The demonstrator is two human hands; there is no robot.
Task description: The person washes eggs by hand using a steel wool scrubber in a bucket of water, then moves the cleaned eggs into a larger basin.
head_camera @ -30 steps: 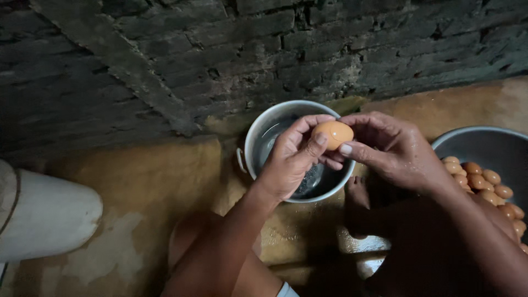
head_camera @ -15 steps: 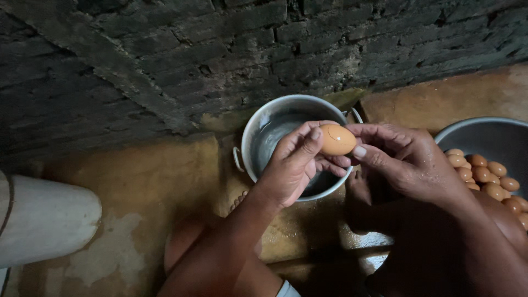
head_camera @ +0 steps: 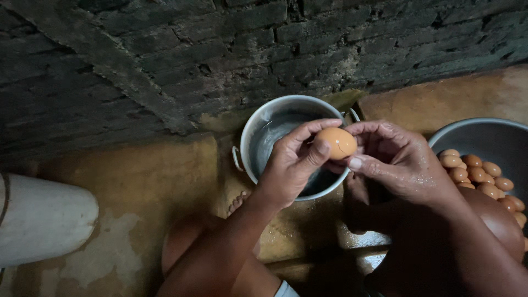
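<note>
Both my hands hold one brown egg (head_camera: pixel 336 143) above a metal pot (head_camera: pixel 258 129) with side handles. My left hand (head_camera: pixel 294 162) grips the egg from the left, thumb across its front. My right hand (head_camera: pixel 393 159) pinches it from the right with fingertips and thumb. A thin pale crack line shows on the egg's shell. The pot holds some liquid at the bottom, partly hidden by my hands. To the right stands a metal bowl (head_camera: pixel 484 135) filled with several more brown eggs (head_camera: pixel 476 170).
A dark brick wall (head_camera: pixel 220 55) runs across the back. The floor (head_camera: pixel 137 176) is worn yellow-brown. A white rounded container (head_camera: pixel 44 220) lies at the left edge. My knees and a foot (head_camera: pixel 236 204) are below the pot.
The egg stays held between both hands over the pot; my left thumb has shifted across its front and the view has drifted slightly.
</note>
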